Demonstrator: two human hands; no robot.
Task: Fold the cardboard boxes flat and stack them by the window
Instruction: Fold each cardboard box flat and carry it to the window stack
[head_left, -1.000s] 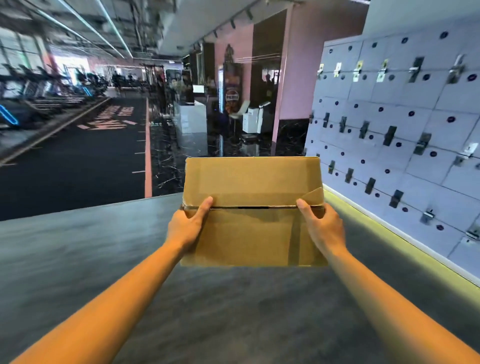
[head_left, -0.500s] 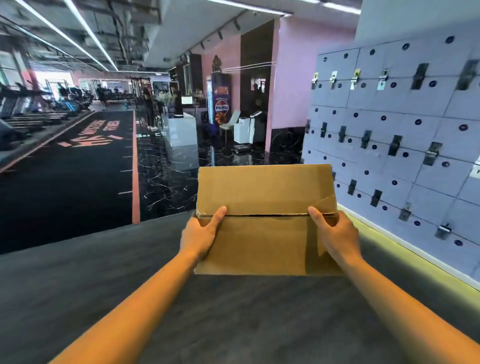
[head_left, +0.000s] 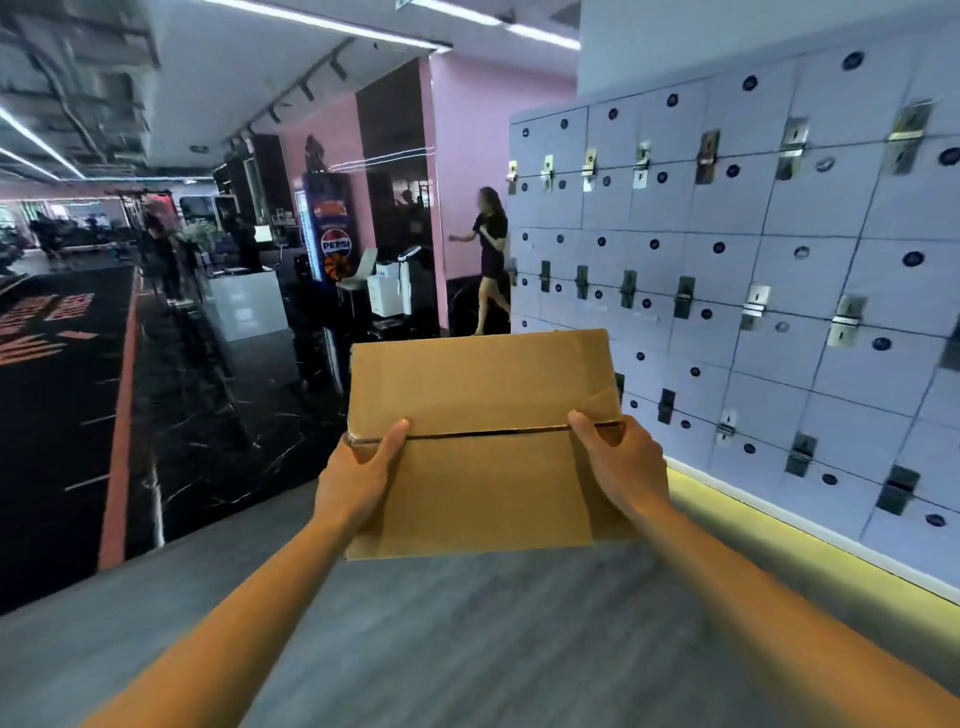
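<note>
Left hand (head_left: 358, 475) has its grip closed on the left edge of the cardboard box (head_left: 488, 441): thumb laid across the top face, pointing toward 1 o'clock and ending at the seam; the fingers go under the box and are hidden. Right hand (head_left: 621, 462) grips the right edge likewise, thumb on top pointing toward 11 o'clock, tip at the seam, fingers out of sight beneath. Both forearms extend from 6 o'clock toward the box. The box is held in the air at frame centre, over the grey floor (head_left: 467, 649), touching nothing but the two hands. Its two top flaps are closed, meeting along a dark slit that runs from 9 to 3 o'clock between the thumbs; the far flap's right corner is creased and slightly lifted. At 3 o'clock of the box stands a wall of pale lockers (head_left: 779, 286) with metal latches, a lit yellow strip (head_left: 805, 540) along its base. At 12 o'clock, beyond the box, a person in dark clothing (head_left: 489, 260) is seen beside a pink wall (head_left: 467, 156). At 11 o'clock stand a white counter (head_left: 244, 304) and a drinks cooler (head_left: 332, 234). At 9 o'clock lies black flooring (head_left: 52, 441) edged by an orange line (head_left: 119, 441).
</note>
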